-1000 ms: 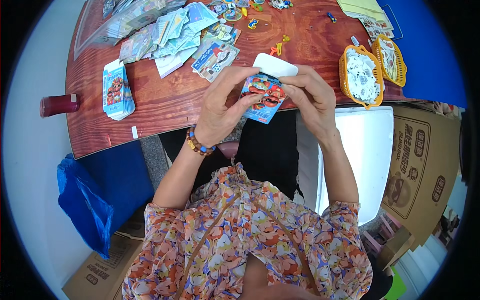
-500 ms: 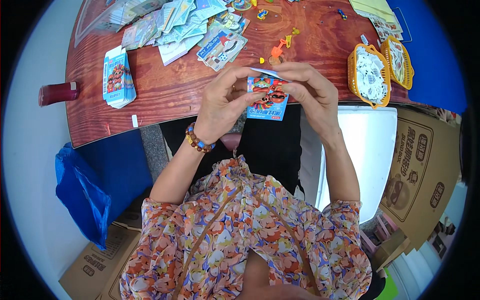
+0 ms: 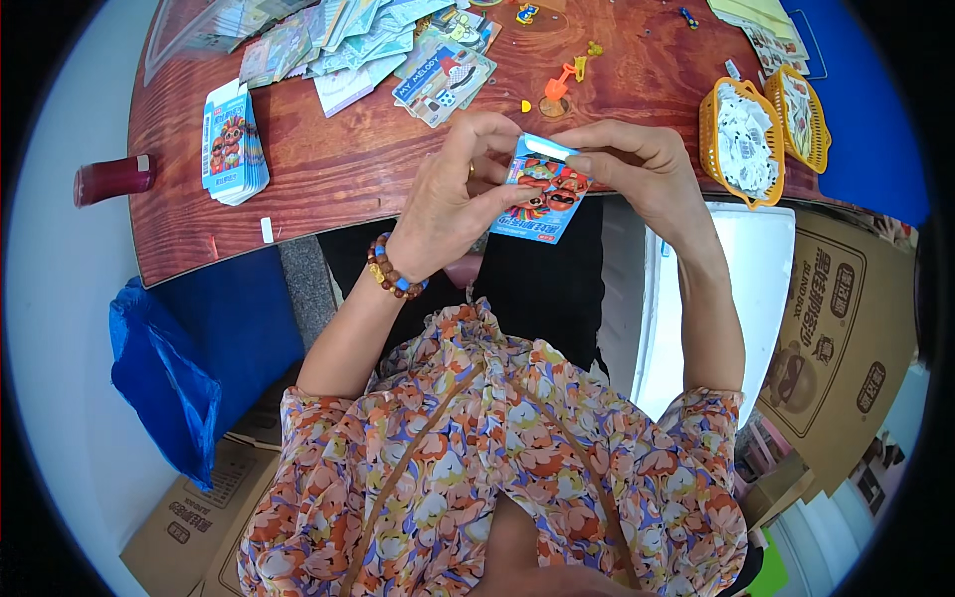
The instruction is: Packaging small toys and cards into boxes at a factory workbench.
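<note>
The place looks like a small makeshift workroom. Its wooden table (image 3: pixel 348 169) bears a stack of blue packs (image 3: pixel 231 149), heaped cards (image 3: pixel 363 52) and a yellow basket (image 3: pixel 709 139) of small white packets (image 3: pixel 744 139), with printed cardboard cartons (image 3: pixel 841 308) around it.

Two in play here, one left hand (image 3: pixel 438 204) and one right hand (image 3: pixel 652 179), and it's a single blue packet (image 3: pixel 559 194) between them! Over on the right, a pair: two yellow baskets (image 3: pixel 708 139). Across to the left, one stack of packets (image 3: pixel 231 149), too tight to number, plus one dark red container (image 3: pixel 114 180). Far side, one orange toy shovel (image 3: pixel 560 85) and one heap of cards (image 3: pixel 363 58), overlapping beyond counting! Near left, one white slip (image 3: pixel 267 230), one blue bag (image 3: pixel 164 383).
</note>
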`<state>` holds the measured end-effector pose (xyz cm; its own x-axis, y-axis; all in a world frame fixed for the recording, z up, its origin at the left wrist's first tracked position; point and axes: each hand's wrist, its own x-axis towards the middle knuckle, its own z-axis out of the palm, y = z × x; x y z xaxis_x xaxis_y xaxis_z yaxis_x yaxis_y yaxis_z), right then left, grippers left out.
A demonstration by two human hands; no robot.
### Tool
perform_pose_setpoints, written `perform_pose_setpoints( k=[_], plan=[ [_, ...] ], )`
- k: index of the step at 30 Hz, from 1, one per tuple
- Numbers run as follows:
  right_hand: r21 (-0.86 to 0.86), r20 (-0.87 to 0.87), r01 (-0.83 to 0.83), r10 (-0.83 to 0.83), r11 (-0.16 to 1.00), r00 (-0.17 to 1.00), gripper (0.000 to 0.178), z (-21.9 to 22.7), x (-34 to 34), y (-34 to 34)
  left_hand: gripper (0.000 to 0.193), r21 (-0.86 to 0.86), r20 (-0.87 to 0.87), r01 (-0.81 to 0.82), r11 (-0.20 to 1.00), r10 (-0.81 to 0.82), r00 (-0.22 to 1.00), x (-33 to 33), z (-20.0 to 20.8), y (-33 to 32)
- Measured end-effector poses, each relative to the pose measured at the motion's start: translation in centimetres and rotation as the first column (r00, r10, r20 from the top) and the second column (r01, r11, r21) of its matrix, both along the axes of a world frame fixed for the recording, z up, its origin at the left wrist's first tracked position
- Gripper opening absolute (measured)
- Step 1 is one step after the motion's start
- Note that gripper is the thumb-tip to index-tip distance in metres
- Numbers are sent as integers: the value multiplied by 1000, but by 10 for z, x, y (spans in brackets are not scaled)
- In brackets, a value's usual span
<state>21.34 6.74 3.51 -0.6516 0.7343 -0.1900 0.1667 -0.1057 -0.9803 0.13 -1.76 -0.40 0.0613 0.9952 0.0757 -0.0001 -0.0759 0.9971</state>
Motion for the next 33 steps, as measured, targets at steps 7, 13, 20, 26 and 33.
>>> perform_pose_setpoints(
  k=[7,13,20,26,33],
  plan=[
    [223,68,17,-33,975,997,23,-6,2,-8,60,-12,-162,35,999,-37,986,-3,1,3],
    [556,146,-89,8,826,989,24,-3,5,-8,57,-18,-135,45,999,-47,990,-1,2,4],
    [679,240,-198,42,707,970,31,-7,13,-13,53,-50,-105,39,998,-44,994,2,-1,5],
    [724,284,-210,-6,657,959,33,-5,12,-27,51,-20,-114,31,999,-33,993,3,-7,3],
    [512,67,86,-139,855,988,32,-19,12,-33,51,20,-31,21,1000,-20,999,6,-4,2]
  ],
)
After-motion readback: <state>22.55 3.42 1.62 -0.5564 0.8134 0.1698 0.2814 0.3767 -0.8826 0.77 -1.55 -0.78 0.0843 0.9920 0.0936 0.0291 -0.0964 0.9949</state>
